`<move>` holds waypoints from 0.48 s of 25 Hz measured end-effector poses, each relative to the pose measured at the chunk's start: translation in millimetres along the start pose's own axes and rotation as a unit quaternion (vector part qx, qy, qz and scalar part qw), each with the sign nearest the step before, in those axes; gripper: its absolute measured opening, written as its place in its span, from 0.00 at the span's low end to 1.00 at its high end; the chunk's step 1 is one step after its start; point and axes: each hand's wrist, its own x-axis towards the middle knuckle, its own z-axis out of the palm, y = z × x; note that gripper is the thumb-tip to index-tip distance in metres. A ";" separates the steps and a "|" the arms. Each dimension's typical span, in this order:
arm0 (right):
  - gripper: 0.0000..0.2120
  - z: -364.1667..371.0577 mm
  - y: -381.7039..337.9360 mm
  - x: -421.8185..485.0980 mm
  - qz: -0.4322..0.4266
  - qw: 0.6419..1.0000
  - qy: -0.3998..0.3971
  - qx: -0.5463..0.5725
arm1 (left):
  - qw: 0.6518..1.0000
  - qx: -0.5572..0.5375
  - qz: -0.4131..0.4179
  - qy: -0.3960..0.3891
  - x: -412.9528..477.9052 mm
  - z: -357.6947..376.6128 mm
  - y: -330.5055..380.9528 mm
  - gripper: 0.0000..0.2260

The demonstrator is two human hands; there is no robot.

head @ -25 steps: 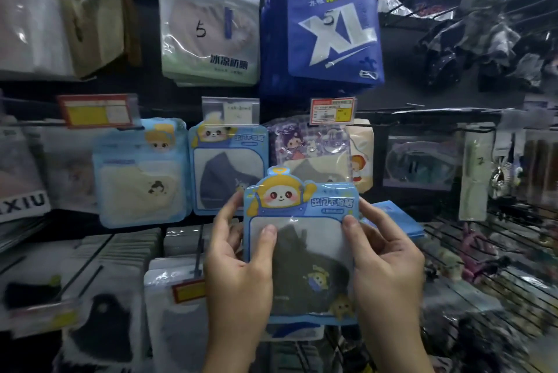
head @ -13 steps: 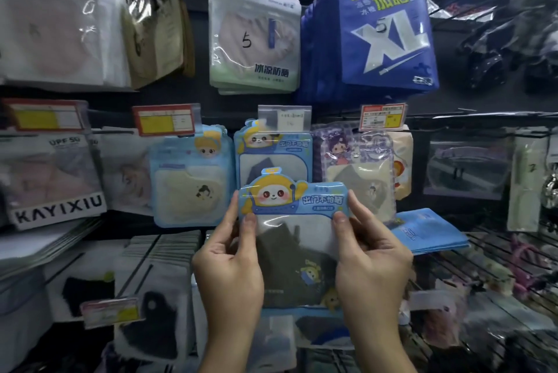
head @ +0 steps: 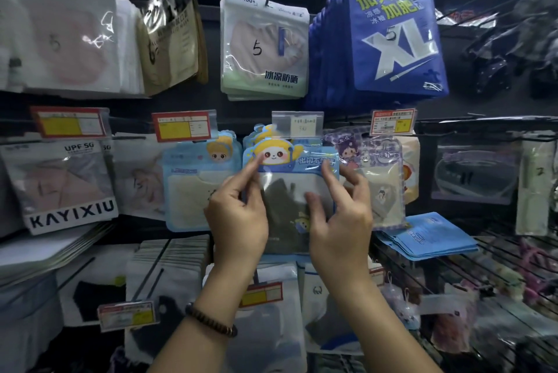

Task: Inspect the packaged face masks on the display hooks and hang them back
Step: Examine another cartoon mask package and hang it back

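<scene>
The panda-print mask packet (head: pixel 283 200) is held upright just below the white hook label (head: pixel 297 125), its header laid over a matching packet (head: pixel 260 133) already hung under that label. It is gripped at both upper corners. The left one is pinched between forefinger and thumb of the left hand (head: pixel 238 215), and the right one is caught by the forefinger of the right hand (head: pixel 341 221), with that thumb pressed flat on the clear window. The remaining fingers of both hands are left loosely spread and close on nothing. This high grip is judged to serve the hanging step: the header hole (hidden here) has to be steered onto the hook below the label, and the top edge is best controlled from its corners. The pale blue packet (head: pixel 199 185) to the left of the label and the purple packet (head: pixel 371 179) to its right are not touched.

Compared with half a second ago, the packet has been raised from well below the label to just beneath it. The hanging packet's window, then partly seen, is now covered, and both grips have been shifted up from the sides to the top corners.
</scene>
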 end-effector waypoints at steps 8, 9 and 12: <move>0.20 14.0 14.0 32.9 -0.028 0.999 0.017 0.007 | 0.998 0.041 0.035 -0.036 26.4 14.1 4.2 0.17; 0.19 14.5 14.6 34.5 -0.031 0.999 0.015 0.006 | 0.998 0.042 0.031 -0.040 27.6 15.7 5.0 0.16; 0.19 14.5 16.2 37.8 -0.035 0.999 0.000 -0.003 | 0.997 0.054 0.030 -0.048 28.0 15.0 7.7 0.16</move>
